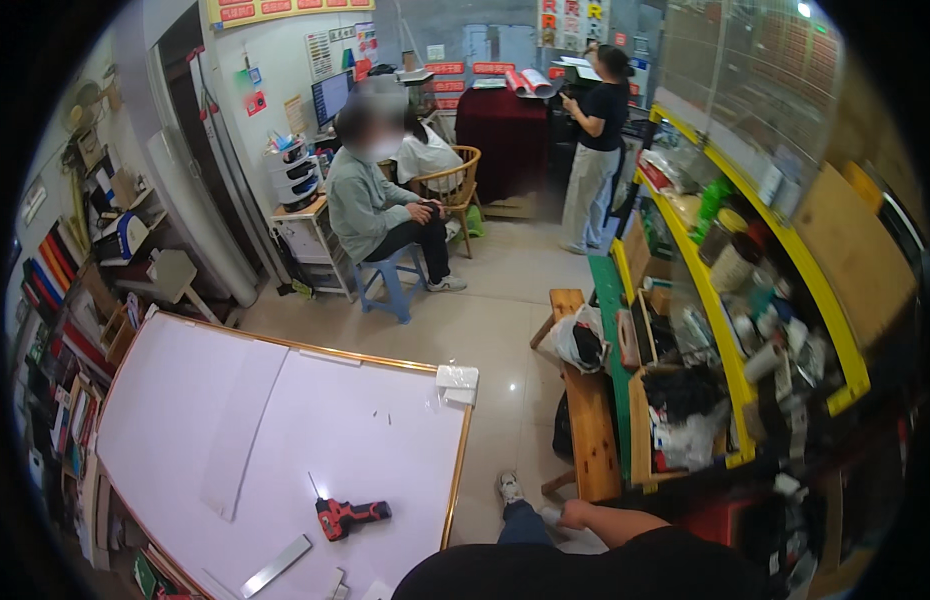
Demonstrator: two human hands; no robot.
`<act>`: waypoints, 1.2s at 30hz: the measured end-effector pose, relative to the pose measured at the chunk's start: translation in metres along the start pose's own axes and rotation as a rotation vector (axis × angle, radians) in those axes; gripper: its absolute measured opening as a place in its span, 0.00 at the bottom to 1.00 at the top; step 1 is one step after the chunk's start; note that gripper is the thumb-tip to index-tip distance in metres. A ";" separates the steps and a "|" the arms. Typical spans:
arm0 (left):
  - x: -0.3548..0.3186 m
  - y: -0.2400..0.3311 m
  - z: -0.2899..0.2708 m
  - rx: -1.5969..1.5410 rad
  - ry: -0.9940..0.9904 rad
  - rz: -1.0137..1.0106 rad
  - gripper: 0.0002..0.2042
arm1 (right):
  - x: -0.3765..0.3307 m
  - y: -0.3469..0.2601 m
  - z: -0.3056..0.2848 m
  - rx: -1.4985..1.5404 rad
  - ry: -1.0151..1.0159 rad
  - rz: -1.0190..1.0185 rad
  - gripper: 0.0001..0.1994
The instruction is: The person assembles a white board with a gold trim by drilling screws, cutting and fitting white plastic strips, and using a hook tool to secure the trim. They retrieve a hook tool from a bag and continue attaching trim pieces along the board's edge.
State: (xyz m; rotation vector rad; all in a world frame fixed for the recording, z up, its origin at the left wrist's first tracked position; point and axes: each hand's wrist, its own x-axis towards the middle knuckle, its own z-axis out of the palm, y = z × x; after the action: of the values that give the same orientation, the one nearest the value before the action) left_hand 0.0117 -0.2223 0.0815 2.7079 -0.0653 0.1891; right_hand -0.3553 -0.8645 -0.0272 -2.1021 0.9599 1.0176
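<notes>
i see the big white board [315, 420] filling the lower left, laid flat with a thin wood-coloured frame; its near corner runs out of view under the dark rim. on it a narrower white strip [247, 420] lies along the left half, and a pale block [457, 383] sits on the far right corner, overhanging the edge a little. the wooden bench [588, 425] stands just right of the board, with a strip of tiled floor [490, 330] open between them, and the yellow-edged shelves [725, 330] crowd in behind it.

my right arm [610, 522] shows only as a bare forearm coming out of a black sleeve; the right hand is hidden behind my leg near the bench, so i cannot tell whether it is closed or apart. my left hand is out of the picture.

the red cordless drill [350, 515] lies on its side on the board, well apart from the arm, bit pointing up-left. a grey metal bar [275, 566] lies near the bottom edge, partly cut off.
</notes>
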 end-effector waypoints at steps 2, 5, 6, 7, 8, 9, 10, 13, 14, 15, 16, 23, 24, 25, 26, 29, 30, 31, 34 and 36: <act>-0.005 0.026 -0.003 0.017 0.042 -0.057 0.28 | 0.054 0.006 -0.046 -0.059 0.087 -0.135 0.23; -0.017 0.078 -0.008 0.053 0.091 -0.111 0.27 | 0.112 0.019 -0.123 -0.462 -0.014 -0.405 0.22; -0.020 0.098 -0.009 0.056 0.087 -0.133 0.27 | 0.132 0.018 -0.158 -0.653 -0.078 -0.501 0.21; -0.023 0.116 -0.013 0.075 0.091 -0.141 0.27 | 0.146 0.012 -0.185 -0.436 0.008 -0.323 0.21; -0.023 0.133 -0.014 0.090 0.093 -0.145 0.27 | 0.159 0.007 -0.212 -0.213 0.096 -0.145 0.21; -0.023 0.149 -0.016 0.107 0.092 -0.148 0.27 | 0.170 0.003 -0.240 -0.174 0.136 -0.153 0.22; -0.023 0.161 -0.016 0.116 0.075 -0.175 0.27 | 0.179 -0.001 -0.265 -0.139 0.171 -0.151 0.22; -0.024 0.179 -0.012 0.107 0.045 -0.239 0.28 | 0.191 -0.006 -0.319 0.114 0.247 -0.125 0.23; -0.017 0.181 -0.005 0.071 0.060 -0.225 0.28 | 0.193 -0.009 -0.330 0.163 0.289 -0.135 0.23; -0.008 0.182 0.004 0.035 0.070 -0.210 0.28 | 0.192 -0.010 -0.338 0.179 0.309 -0.143 0.23; 0.003 0.183 0.013 0.099 0.164 -0.035 0.25 | 0.189 -0.011 -0.341 0.196 0.325 -0.149 0.23; 0.100 0.296 0.093 -0.208 0.132 -0.169 0.26 | 0.187 0.035 -0.363 0.094 0.328 -0.166 0.17; 0.112 0.329 0.108 -0.233 0.102 -0.157 0.26 | 0.200 0.045 -0.377 0.069 0.271 -0.118 0.17; 0.126 0.363 0.123 -0.269 0.075 -0.142 0.26 | 0.213 0.056 -0.393 0.127 0.225 -0.108 0.17; 0.139 0.396 0.137 -0.271 0.060 -0.038 0.26 | 0.224 0.070 -0.409 0.186 0.188 -0.095 0.17; 0.186 0.504 0.195 -0.386 0.047 -0.042 0.26 | 0.250 0.106 -0.457 0.051 0.251 -0.107 0.19; 0.201 0.542 0.215 -0.407 0.009 -0.046 0.26 | 0.256 0.116 -0.473 0.055 0.273 -0.131 0.20; 0.211 0.577 0.229 -0.423 -0.044 0.010 0.26 | 0.257 0.131 -0.491 0.111 0.304 -0.151 0.20; 0.242 0.687 0.279 -0.509 -0.166 0.202 0.25 | 0.261 0.160 -0.547 0.169 0.358 -0.105 0.19; 0.262 0.741 0.297 -0.443 -0.203 0.279 0.25 | 0.265 0.180 -0.585 0.206 0.349 -0.068 0.19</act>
State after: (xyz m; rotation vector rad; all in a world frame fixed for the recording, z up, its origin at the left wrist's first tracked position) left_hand 0.2523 -1.0242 0.1541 2.2569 -0.4868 -0.0209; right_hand -0.1559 -1.4991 0.0216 -2.1579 1.0984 0.5010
